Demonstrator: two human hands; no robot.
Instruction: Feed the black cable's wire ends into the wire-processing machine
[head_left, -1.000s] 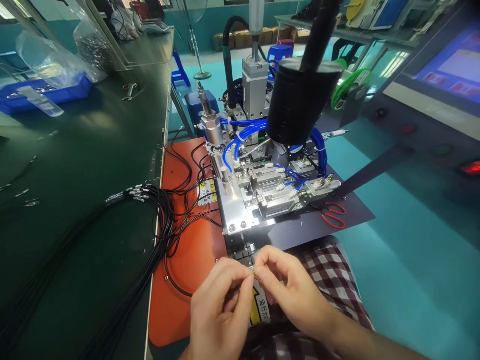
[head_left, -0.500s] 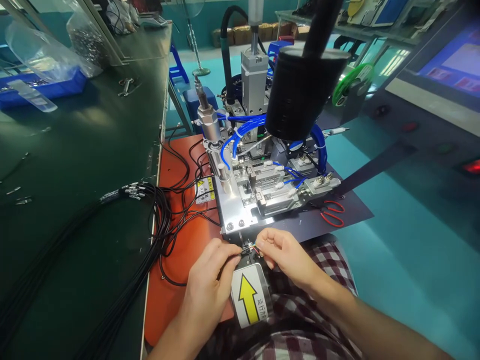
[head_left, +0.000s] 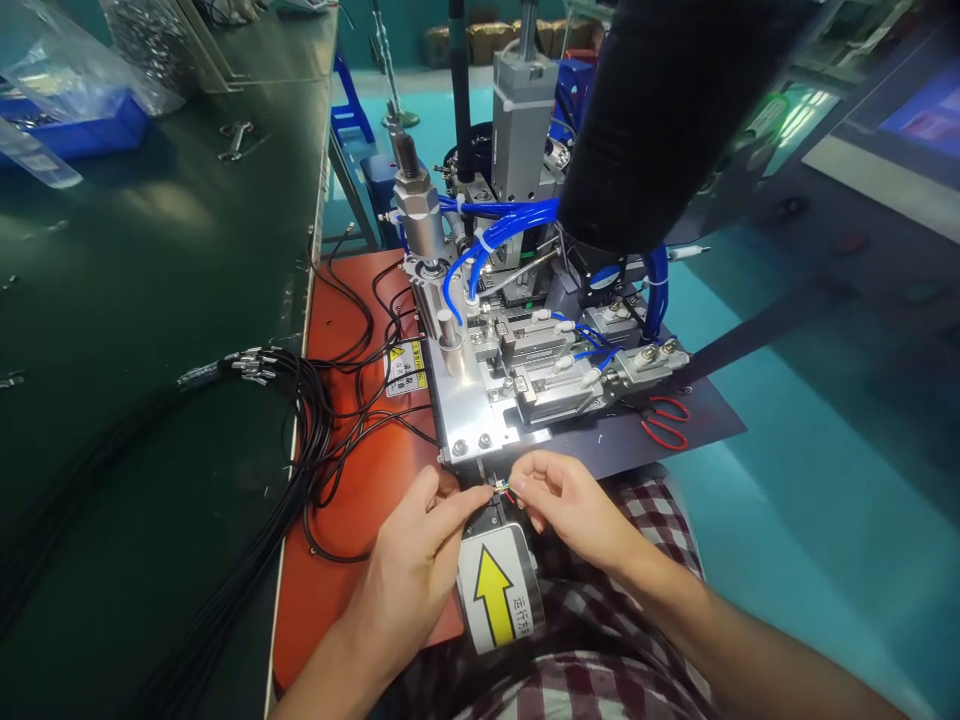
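Observation:
My right hand (head_left: 559, 505) pinches a few thin coloured wires (head_left: 508, 490) between thumb and forefinger. These wires meet a small metal fixture (head_left: 498, 487) at the machine's front edge. My left hand (head_left: 420, 545) has one finger stretched out, its tip touching the wire ends at the fixture. Its other fingers are bent back, apart from that fingertip and partly hidden. Just below the hands is a white label with a yellow arrow (head_left: 495, 600). The tabletop machine (head_left: 465, 410), with metal slides and blue air tubes (head_left: 517, 215), stands right in front.
Black cables (head_left: 307, 410) with metal ends run from the dark green bench (head_left: 150, 300) over an orange board (head_left: 352, 510). Red-handled scissors (head_left: 667, 422) lie right of the machine. A black cylinder (head_left: 637, 130) hangs above. At back left are a blue tray (head_left: 97, 130) and wrenches (head_left: 236, 138).
My left hand has loosened its pinch; one finger now reaches straight to the wire ends. My right hand keeps its grip almost in place. The camera view has shifted slightly.

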